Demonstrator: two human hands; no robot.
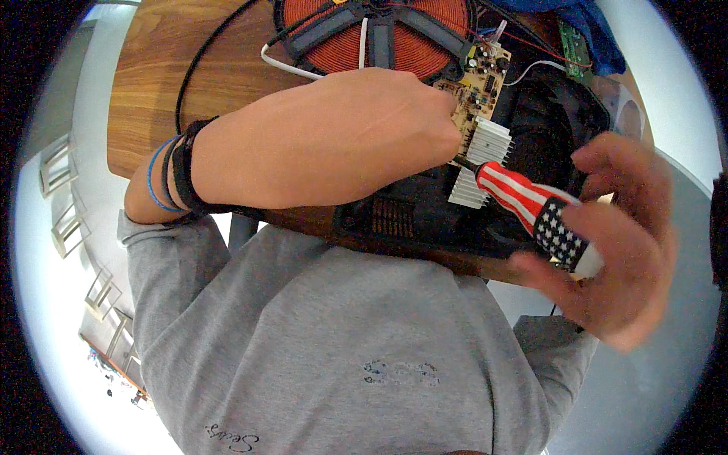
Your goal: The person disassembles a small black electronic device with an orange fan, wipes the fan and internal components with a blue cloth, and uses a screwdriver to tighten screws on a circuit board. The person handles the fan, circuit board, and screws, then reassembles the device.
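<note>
A screwdriver with a stars-and-stripes handle lies slanted over the silver finned heatsink. My left hand is closed, its knuckles up, with the dark shaft running in beneath its fingers; the fingertips and the tool's tip are hidden. Around the handle's butt end, my right hand is spread, thumb apart from the fingers and somewhat blurred; its palm overlaps the handle's end. Just beyond my left knuckles is a tan circuit board with many small components, set beside the heatsink in a black plastic housing.
A round copper coil on a black spoked frame sits at the far side. A black cable curves over the wooden table. At the far right are a small green board, thin wires and blue cloth.
</note>
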